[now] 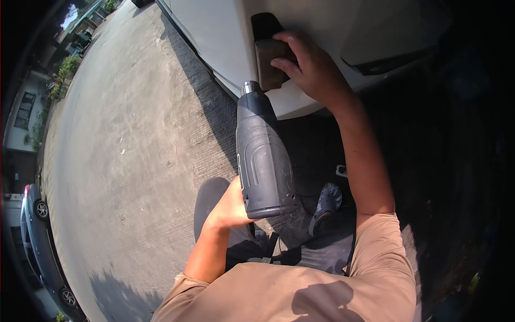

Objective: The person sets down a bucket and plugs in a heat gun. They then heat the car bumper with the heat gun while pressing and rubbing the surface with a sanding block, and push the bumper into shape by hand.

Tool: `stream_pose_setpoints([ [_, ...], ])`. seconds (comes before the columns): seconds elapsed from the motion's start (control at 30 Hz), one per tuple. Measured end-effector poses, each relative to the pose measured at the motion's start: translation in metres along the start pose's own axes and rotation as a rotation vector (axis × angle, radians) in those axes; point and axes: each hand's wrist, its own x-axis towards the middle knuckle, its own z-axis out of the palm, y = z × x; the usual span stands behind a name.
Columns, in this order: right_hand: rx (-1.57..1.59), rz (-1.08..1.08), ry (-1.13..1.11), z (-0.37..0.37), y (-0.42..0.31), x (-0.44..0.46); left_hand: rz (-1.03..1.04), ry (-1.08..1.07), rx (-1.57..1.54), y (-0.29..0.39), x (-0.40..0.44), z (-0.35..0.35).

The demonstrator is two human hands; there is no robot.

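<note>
My left hand (233, 204) grips a heat gun (266, 155), fingers obscured; my right hand (315, 68), a brown pad (267, 70) by the bumper (296, 103); parked car (42, 252), left.

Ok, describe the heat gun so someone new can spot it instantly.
Find the pale vehicle at the top of the view. Just below its corner, the left hand holds the heat gun, a bulky dark-grey tool with its nose towards the vehicle. Its shiny metal tip sets it apart from the dark piece at the right hand.
</note>
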Motion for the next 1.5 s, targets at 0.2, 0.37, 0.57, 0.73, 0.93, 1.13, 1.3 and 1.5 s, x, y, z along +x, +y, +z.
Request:
stream_pose_setpoints([
  [0.2, 0.001, -0.009, -0.001, -0.001, -0.001, 0.002, -0.114, 0.002, -0.106, -0.004, -0.008, -0.017],
  [0.37, 0.020, 0.000, -0.009, -0.001, -0.001, 0.003, -0.035, 0.023, -0.145, 0.005, 0.000, -0.012],
  [0.57, 0.017, 0.016, -0.010, -0.002, -0.004, 0.003, 0.060, -0.003, -0.179, 0.004, -0.001, -0.017],
  [0.73, 0.024, 0.043, -0.018, -0.001, -0.006, 0.004, -0.047, -0.005, -0.172, 0.006, -0.006, -0.022],
  [0.93, 0.020, 0.057, -0.015, 0.002, -0.006, 0.005, -0.029, -0.001, -0.158, 0.013, -0.002, -0.018],
  [1.13, -0.007, 0.049, -0.019, 0.000, -0.008, 0.010, 0.058, -0.069, -0.124, 0.016, 0.002, -0.019],
  [1.3, 0.003, 0.051, -0.028, -0.001, -0.008, 0.009, 0.064, -0.071, -0.153, 0.016, 0.001, -0.019],
  [1.5, 0.010, 0.072, -0.042, -0.001, -0.008, 0.009, 0.070, -0.092, -0.112, 0.013, 0.000, -0.020],
])
